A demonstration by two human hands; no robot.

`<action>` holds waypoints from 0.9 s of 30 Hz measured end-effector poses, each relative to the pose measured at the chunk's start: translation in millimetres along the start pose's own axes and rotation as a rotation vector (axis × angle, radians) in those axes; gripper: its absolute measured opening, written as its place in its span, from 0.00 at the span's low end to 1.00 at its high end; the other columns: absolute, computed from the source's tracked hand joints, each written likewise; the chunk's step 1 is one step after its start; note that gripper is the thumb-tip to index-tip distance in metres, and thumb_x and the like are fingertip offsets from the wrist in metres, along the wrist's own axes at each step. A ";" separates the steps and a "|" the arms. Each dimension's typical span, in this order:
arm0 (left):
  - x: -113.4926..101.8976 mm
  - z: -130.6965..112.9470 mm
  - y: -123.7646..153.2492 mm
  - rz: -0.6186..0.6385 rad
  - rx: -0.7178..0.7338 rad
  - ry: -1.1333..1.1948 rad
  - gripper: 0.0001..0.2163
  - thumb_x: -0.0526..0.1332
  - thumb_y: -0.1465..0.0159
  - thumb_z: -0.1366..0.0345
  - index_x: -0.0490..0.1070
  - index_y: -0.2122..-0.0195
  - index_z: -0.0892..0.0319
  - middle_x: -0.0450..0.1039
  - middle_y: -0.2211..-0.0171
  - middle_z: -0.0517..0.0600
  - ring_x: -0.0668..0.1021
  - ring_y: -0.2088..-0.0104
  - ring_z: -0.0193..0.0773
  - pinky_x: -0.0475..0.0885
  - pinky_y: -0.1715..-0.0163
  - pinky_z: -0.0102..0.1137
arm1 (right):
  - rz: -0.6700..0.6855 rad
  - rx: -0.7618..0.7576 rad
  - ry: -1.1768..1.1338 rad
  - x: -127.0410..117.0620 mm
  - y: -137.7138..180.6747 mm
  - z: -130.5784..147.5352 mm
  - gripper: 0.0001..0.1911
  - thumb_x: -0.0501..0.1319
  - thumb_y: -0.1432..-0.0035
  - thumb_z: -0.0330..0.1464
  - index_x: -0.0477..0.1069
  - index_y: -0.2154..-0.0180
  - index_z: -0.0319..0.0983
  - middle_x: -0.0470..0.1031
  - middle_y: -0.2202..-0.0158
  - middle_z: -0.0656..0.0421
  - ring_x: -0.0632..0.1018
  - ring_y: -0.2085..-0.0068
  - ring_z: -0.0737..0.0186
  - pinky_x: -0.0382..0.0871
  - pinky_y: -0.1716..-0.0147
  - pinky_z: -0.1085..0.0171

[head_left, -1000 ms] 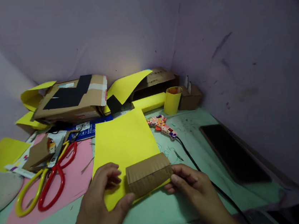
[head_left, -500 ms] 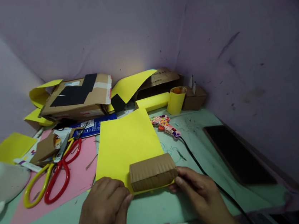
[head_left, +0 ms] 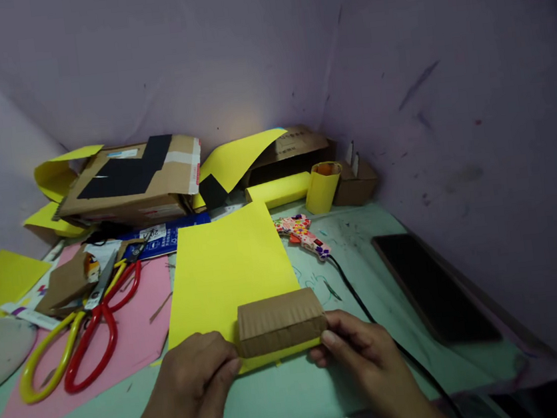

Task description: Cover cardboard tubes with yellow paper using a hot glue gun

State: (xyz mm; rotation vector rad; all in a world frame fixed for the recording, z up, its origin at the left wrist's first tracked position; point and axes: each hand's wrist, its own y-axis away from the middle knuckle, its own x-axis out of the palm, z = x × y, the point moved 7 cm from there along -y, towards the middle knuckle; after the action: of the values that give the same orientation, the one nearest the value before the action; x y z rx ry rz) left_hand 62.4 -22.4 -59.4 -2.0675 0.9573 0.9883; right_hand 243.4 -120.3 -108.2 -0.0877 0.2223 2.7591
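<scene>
A yellow paper sheet (head_left: 229,261) lies on the table, its near edge curling slightly up off the surface. On that near edge rests a small brown cardboard block (head_left: 281,319). My left hand (head_left: 190,380) pinches the sheet's near edge at the block's left end, fingers curled. At the other end, my right hand (head_left: 360,354) has its thumb and fingers closed on the sheet's near right corner, touching the block's right end. The fingertips under the paper are partly hidden.
Left lie scissors with red and yellow handles (head_left: 88,331) on pink paper (head_left: 138,346). A floral glue gun (head_left: 306,236) trails a black cable (head_left: 356,294). A dark phone (head_left: 433,285) lies right. Cardboard boxes (head_left: 129,179) and a yellow tube (head_left: 323,187) stand behind.
The view has shifted slightly, so most things sit a little further left. Both hands keep their hold, and a bit more yellow paper shows in front of the block.
</scene>
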 end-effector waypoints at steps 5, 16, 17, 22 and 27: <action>-0.8 -2.4 0.2 -0.008 -0.005 -0.026 0.10 0.51 0.36 0.68 0.63 0.75 0.57 0.65 0.79 0.43 0.69 0.77 0.32 0.59 0.77 0.28 | -0.016 0.020 -0.021 1.2 -0.9 -1.5 0.15 0.56 0.42 0.41 0.71 0.68 0.35 0.74 0.77 0.57 0.76 0.73 0.60 0.69 0.72 0.64; 2.2 -34.8 20.8 -0.103 0.121 -0.794 0.12 0.53 0.44 0.74 0.70 0.62 0.59 0.77 0.69 0.52 0.76 0.78 0.42 0.69 0.81 0.36 | -0.022 0.025 -0.011 0.9 1.2 -3.3 0.15 0.56 0.41 0.41 0.71 0.66 0.35 0.75 0.77 0.57 0.76 0.74 0.61 0.69 0.72 0.65; 5.3 -35.0 25.8 -0.125 0.094 -0.810 0.14 0.52 0.44 0.75 0.69 0.57 0.62 0.78 0.66 0.54 0.77 0.79 0.40 0.70 0.83 0.34 | -0.020 0.027 -0.022 1.1 1.0 -4.0 0.15 0.56 0.42 0.42 0.71 0.67 0.35 0.75 0.77 0.57 0.76 0.74 0.61 0.69 0.72 0.65; 13.1 -28.7 31.4 -0.216 -0.075 -0.501 0.13 0.51 0.38 0.72 0.64 0.53 0.64 0.78 0.61 0.57 0.81 0.70 0.38 0.73 0.79 0.26 | -0.011 0.021 -0.024 0.8 0.8 -4.1 0.15 0.56 0.42 0.41 0.71 0.67 0.36 0.75 0.77 0.58 0.76 0.73 0.61 0.68 0.71 0.65; 8.9 -16.5 21.7 -0.300 -0.236 -0.028 0.06 0.55 0.37 0.66 0.70 0.64 0.57 0.75 0.71 0.47 0.78 0.72 0.33 0.72 0.74 0.23 | 0.009 0.023 0.007 -1.0 1.2 -2.2 0.14 0.56 0.42 0.41 0.71 0.68 0.36 0.75 0.77 0.58 0.75 0.73 0.61 0.66 0.71 0.64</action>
State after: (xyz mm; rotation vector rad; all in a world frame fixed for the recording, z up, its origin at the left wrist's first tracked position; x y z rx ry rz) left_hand 54.5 -49.8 -63.5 -2.3003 0.5136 1.0033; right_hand 244.0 -122.1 -110.1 -0.0907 0.2574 2.7651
